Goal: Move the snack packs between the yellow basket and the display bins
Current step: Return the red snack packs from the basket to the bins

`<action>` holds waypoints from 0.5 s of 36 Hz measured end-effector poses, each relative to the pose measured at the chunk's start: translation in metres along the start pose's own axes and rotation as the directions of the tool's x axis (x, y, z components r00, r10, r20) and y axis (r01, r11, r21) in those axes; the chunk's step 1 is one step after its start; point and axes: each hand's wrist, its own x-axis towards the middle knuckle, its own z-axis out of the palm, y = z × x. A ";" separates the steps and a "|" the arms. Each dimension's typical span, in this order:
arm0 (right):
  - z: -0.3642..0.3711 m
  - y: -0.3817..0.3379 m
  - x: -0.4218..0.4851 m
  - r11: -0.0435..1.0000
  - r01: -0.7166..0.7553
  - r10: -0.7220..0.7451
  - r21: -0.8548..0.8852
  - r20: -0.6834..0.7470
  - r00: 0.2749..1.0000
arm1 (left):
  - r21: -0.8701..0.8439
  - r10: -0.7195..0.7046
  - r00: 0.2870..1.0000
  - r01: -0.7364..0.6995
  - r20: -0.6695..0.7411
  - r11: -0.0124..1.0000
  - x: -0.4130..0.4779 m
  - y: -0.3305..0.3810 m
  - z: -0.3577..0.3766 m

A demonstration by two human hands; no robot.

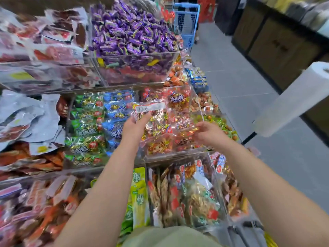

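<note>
My left hand (133, 126) grips a clear snack pack (153, 120) of gold and red wrapped pieces, with a white barcode label on top. The pack is held over a clear display bin (179, 154) that holds similar red and gold packs. My right hand (207, 133) hovers just right of the pack, fingers apart, and I cannot tell whether it touches the pack's edge. A sliver of the yellow basket (270, 240) shows at the bottom right corner, mostly hidden.
Green and blue snack packs (96, 129) fill the bin to the left. Purple candies (128, 31) heap in the upper bin. A white plastic-bag roll (292, 102) juts out at right. A blue cart (187, 24) stands in the grey-floored aisle.
</note>
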 end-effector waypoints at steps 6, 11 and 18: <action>-0.015 -0.002 0.019 0.882 0.137 -0.241 -0.450 -0.183 0.953 | 0.005 -0.010 1.000 0.010 -0.019 1.000 0.010 -0.002 0.006; -0.040 -0.013 0.047 0.781 0.203 -0.449 -0.591 -0.305 0.840 | 0.008 -0.023 1.000 0.023 0.018 1.000 0.009 -0.002 0.014; -0.044 -0.047 0.087 0.658 0.345 -0.469 -0.669 -0.006 0.883 | 0.031 -0.057 0.985 0.053 0.160 0.998 0.003 0.001 0.041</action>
